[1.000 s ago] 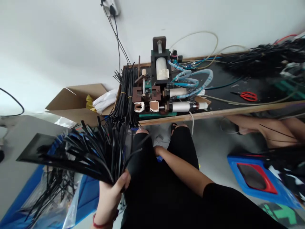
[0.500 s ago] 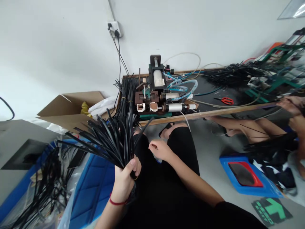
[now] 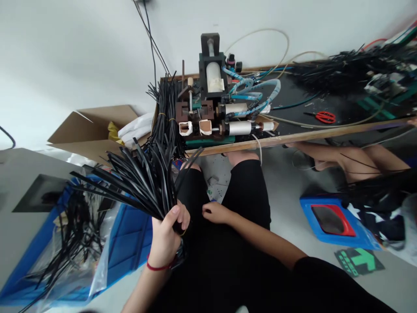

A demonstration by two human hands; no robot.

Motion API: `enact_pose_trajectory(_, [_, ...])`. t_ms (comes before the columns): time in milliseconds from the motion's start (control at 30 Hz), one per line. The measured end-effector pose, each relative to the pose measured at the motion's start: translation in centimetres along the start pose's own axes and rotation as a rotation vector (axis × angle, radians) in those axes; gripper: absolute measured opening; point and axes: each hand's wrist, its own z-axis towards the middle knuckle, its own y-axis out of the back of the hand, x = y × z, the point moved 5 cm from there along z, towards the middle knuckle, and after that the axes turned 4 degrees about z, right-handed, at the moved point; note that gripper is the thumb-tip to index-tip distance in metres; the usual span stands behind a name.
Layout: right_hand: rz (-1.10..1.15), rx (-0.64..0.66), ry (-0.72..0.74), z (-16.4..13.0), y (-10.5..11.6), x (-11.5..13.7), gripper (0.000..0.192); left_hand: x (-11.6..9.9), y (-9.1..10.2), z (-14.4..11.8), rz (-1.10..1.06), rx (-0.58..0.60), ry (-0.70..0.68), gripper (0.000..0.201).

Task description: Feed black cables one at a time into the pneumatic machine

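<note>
My left hand [image 3: 169,226] is wrapped round a bundle of flat black strips [image 3: 146,182], whose loose ends fan out up and to the left. Just under the fist a thin yellow band shows on the bundle. My right hand [image 3: 215,214] rests over my lap with its fingers curled, and I see nothing in it. Ahead, on the bench, stands a small machine [image 3: 213,78] with metal cylinders and blue hoses. More black strips, tied in bundles [image 3: 166,113], lie at the machine's left side.
A cardboard box [image 3: 94,126] stands left of the bench [image 3: 280,140]. Below it, a blue bin [image 3: 120,237] holds tangled black strips and clear plastic. Red-handled scissors [image 3: 325,117] lie on the bench, with a heap of black strands [image 3: 339,69] behind. Another person's legs [image 3: 352,163] are at right.
The view has shifted, so the bench and machine sit higher and look nearer. My left hand still holds the bundle; my right hand stays curled, slightly lower in the picture.
</note>
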Motion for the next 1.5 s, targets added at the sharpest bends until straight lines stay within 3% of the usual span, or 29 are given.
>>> enact_pose_trajectory(200, [0.136, -0.02, -0.006, 0.3, 0.7, -0.1, 0.019, 0.1, -1.3, -0.2, 0.084, 0.005, 0.016, 0.03])
enact_pose_trajectory(333, [0.203, -0.103, 0.015, -0.2, 1.8, 0.6, 0.023, 0.8, -1.7, -0.1, 0.135, 0.012, 0.029, 0.034])
enact_pose_trajectory(467, [0.3, -0.245, 0.115, -1.4, 4.3, 3.3, 0.028, 2.2, -1.4, -0.2, 0.255, 0.058, 0.043, 0.035])
enact_pose_trajectory(567, [0.396, -0.269, 0.26, -2.7, 6.5, 6.8, 0.059, 3.4, -1.4, -0.2, 0.326, 0.116, 0.065, 0.034])
enact_pose_trajectory(667, [0.626, -0.148, 0.416, -3.6, 8.2, 10.2, 0.078, 4.1, -2.1, -0.4, 0.368, 0.164, 0.091, 0.031])
enact_pose_trajectory(800, [1.005, 0.151, 0.487, -3.7, 9.0, 12.8, 0.079, 3.6, -3.7, -1.2, 0.493, 0.225, 0.007, 0.039])
enact_pose_trajectory(900, [1.114, 0.22, 0.511, -3.3, 8.6, 13.5, 0.083, 3.1, -4.3, -1.7, 0.564, 0.318, -0.096, 0.051])
enact_pose_trajectory(967, [1.11, 0.212, 0.54, -3.4, 8.0, 13.6, 0.072, 3.3, -3.6, -1.3, 0.61, 0.464, -0.066, 0.05])
enact_pose_trajectory(1033, [1.115, 0.188, 0.54, -3.7, 7.3, 13.3, 0.05, 3.8, -1.2, 0.1, 0.707, 0.632, 0.055, 0.046])
enact_pose_trajectory(1067, [1.141, 0.178, 0.529, -3.9, 7.0, 13.1, 0.038, 4.0, 0.9, 1.1, 0.818, 0.706, 0.147, 0.049])
enact_pose_trajectory(1100, [1.185, 0.169, 0.52, -4.2, 6.7, 12.7, 0.03, 3.7, 3.7, 2.7, 0.887, 0.672, 0.19, 0.053])
enact_pose_trajectory(1167, [1.265, 0.18, 0.511, -4.8, 6.4, 11.8, 0.025, 2.2, 10.4, 6.7, 1.001, 0.485, 0.217, 0.046])
enact_pose_trajectory(1267, [1.299, 0.172, 0.469, -5.4, 6.2, 10.0, 0.027, -1.0, 22.0, 12.1, 1.26, 0.014, 0.264, 0.046])
enact_pose_trajectory(1333, [1.302, 0.143, 0.426, -5.5, 6.2, 8.7, 0.029, -2.6, 28.7, 14.3, 1.422, -0.253, 0.327, 0.04])
enact_pose_trajectory(1400, [1.307, 0.111, 0.364, -5.3, 6.2, 7.7, 0.03, -3.2, 33.8, 15.9, 1.542, -0.421, 0.402, 0.04])
enact_pose_trajectory(1500, [1.315, 0.085, 0.3, -4.4, 6.1, 6.9, 0.029, -2.4, 38.6, 17.8, 1.641, -0.478, 0.515, 0.042])
